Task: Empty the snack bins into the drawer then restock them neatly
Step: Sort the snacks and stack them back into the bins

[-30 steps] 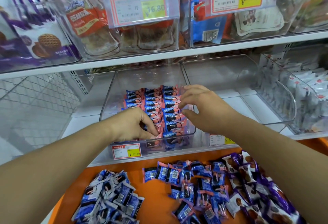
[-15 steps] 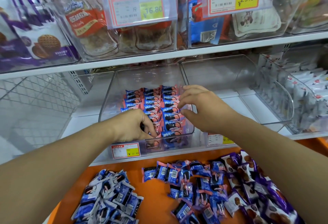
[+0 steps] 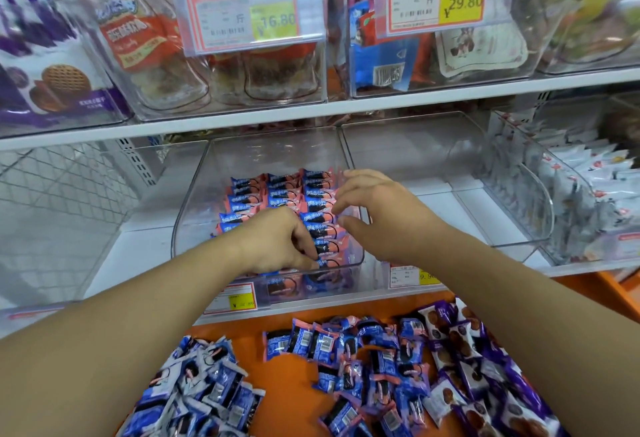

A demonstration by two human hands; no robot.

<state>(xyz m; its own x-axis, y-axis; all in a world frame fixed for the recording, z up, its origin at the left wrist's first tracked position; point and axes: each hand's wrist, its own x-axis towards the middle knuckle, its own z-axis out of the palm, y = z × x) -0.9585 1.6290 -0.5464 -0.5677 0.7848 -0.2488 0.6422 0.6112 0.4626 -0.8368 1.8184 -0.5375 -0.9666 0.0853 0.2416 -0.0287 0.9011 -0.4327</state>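
Both hands are down in the clear middle bin [image 3: 194, 201] on the shelf, where pink-and-blue cookie packets [image 3: 277, 191] stand in three tidy rows. The left hand [image 3: 277, 242] curls its fingertips onto the nearest packets at the front of the rows, pinching or pressing one into line; I cannot tell which. The right hand [image 3: 374, 215] hovers just beside the right row, fingers loosely bent and holding nothing. The rest of that stock lies loose in the orange drawer [image 3: 287, 398] below, between a heap of blue-and-white packets [image 3: 201, 388] on the left and purple packets [image 3: 485, 374] on the right.

The risk, I think, is the rows themselves: the packets lean on each other, so a hard nudge at the front could topple a row backward. Grabbing from the drawer without looking could also bring up a purple packet, since the piles touch
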